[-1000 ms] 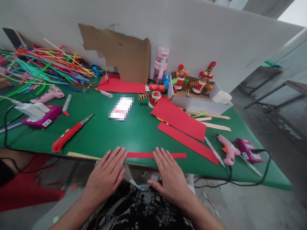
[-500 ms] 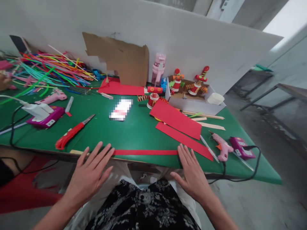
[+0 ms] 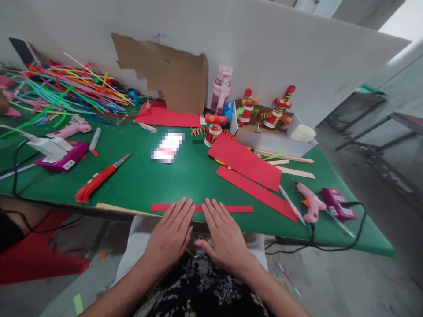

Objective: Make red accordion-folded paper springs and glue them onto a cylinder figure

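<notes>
A narrow red paper strip [image 3: 239, 209] lies flat along the front edge of the green table [image 3: 158, 182]. My left hand [image 3: 173, 231] is open, its straight fingertips resting on the strip left of the middle. Just to the right, my right hand [image 3: 223, 233] also lies open, fingertips on the same strip. Only a short bit of red shows between the two hands. A wider red paper strip [image 3: 256, 193] and a red sheet [image 3: 246, 160] lie beyond my right hand. Farther left is a red-handled cutting knife [image 3: 95, 182], blade out.
A pink glue gun [image 3: 310, 202] and a purple power box [image 3: 339, 204] with cables sit at right; another purple box [image 3: 64, 158] is at left. Coloured pipe cleaners [image 3: 79, 90] pile up at back left. A paper-cup figure [image 3: 213, 134] stands before a white box [image 3: 271, 143] holding similar figures.
Both hands have slid inward from the strip's two ends to near its middle, uncovering the ends. The view has shifted slightly.
</notes>
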`<state>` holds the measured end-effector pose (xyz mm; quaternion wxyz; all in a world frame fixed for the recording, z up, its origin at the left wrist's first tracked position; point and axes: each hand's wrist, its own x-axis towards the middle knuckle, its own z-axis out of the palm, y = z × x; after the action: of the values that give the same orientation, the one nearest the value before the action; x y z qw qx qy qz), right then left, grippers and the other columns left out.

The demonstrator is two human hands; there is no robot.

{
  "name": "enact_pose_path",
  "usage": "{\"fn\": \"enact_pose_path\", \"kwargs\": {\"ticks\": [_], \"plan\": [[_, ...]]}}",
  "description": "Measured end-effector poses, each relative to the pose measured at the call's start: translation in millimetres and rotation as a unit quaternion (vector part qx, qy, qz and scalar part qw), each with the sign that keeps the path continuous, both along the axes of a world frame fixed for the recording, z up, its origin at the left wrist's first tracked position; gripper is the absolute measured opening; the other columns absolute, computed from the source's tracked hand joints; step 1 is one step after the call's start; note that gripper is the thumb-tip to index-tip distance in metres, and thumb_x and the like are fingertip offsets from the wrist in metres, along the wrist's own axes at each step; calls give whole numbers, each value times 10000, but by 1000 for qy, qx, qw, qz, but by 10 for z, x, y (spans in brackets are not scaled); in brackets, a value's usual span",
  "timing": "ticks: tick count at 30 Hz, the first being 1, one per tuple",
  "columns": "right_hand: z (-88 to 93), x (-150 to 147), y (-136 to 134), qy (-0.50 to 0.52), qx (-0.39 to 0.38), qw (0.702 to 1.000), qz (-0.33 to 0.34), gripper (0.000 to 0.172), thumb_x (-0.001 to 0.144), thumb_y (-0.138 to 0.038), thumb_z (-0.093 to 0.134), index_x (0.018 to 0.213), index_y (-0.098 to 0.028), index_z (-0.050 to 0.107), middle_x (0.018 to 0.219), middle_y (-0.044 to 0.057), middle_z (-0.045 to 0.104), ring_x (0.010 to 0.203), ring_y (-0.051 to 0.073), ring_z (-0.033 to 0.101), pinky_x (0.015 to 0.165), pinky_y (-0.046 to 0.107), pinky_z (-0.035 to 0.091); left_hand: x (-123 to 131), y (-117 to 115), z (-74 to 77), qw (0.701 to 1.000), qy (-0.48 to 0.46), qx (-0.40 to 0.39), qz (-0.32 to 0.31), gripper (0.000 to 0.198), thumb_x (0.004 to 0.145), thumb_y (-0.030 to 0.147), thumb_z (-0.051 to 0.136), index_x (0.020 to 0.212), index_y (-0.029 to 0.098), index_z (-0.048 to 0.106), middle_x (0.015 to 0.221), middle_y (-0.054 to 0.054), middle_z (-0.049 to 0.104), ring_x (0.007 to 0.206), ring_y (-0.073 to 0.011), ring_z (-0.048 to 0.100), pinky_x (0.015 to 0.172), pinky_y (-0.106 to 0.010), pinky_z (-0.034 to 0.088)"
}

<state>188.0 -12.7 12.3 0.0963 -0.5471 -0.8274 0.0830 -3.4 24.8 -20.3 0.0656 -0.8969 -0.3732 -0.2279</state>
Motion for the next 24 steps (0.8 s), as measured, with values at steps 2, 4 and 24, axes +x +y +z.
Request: {"fn": "enact_pose_path", "kwargs": {"ticks": [2,4,24], "plan": [[13,90,-21,-12,1,1000,-6,782,928,-581,437,1498,-58,317,1565,162,328,1469,290,284,1192,475,318,-119,26,40,1000,-9,-2,2,579,941,226,436,1502,115,340,1435,-131,533,1363,-256,460,1172,-427,302],[14,177,-48,-26,7,1000,-11,777,935,-568,431,1502,-53,304,1561,161,336,1464,296,296,1182,477,333,-245,54,73,1000,-16,-2,5,608,943,218,447,1525,137,290,1427,-121,543,1353,-256,474,1169,-433,310],[119,274,-168,-7,38,998,-50,851,931,-594,413,1552,-85,129,1594,168,254,1489,303,222,1189,514,292,-264,13,284,1000,10,1,25,510,911,175,404,1404,66,480,1448,-132,520,1403,-269,401,1176,-451,293]]}}
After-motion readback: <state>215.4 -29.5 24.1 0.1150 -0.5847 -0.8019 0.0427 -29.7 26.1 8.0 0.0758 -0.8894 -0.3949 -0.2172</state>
